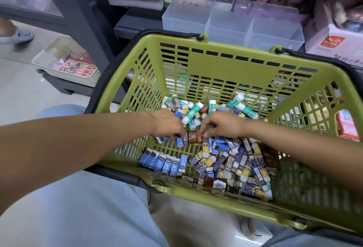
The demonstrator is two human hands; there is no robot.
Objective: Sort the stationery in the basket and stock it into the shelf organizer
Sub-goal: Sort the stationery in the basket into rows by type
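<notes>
Head view: both hands [194, 127] curled, seemingly pinching erasers [193, 137] in basket [212, 64]

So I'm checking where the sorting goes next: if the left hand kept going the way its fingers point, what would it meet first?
Probably the small brown wrapped eraser, just past the left hand fingertips in the green plastic basket; depth is uncertain.

Green basket [214, 64] holds jumbled erasers [231, 158], glue sticks [191, 112].
</notes>
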